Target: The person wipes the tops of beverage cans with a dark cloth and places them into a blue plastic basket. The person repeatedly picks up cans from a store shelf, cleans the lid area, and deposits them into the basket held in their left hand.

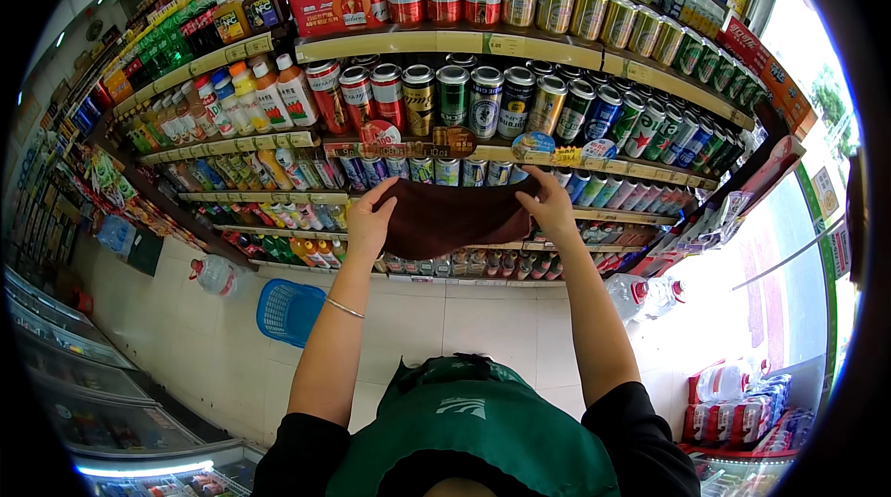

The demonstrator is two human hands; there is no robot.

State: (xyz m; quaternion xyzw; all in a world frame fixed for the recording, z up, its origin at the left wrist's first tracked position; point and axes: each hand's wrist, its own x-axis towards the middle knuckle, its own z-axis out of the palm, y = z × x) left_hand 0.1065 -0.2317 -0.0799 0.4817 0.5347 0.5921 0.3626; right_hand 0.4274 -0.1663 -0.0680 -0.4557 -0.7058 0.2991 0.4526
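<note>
Between my two raised hands hangs a dark brown cloth (pixel 445 220), stretched out and sagging in the middle. My left hand (pixel 369 219) pinches its left corner, and my right hand (pixel 551 204) pinches the right one. Both arms reach forward in front of the shelves. Behind the cloth stand rows of drink cans (pixel 422 170), partly covered by it. Just above it, round price tags hang along a shelf edge (pixel 640 167) lined with more beer cans (pixel 486 103).
A blue plastic basket (pixel 290 313) sits on the tiled floor (pixel 464 319). Large water bottles stand at left (pixel 215 275) and right (pixel 627 296). Wrapped drink packs (pixel 733 404) are stacked at the lower right. Glass-fronted coolers (pixel 111 404) line the left. A red box (pixel 340 1) tops the shelving.
</note>
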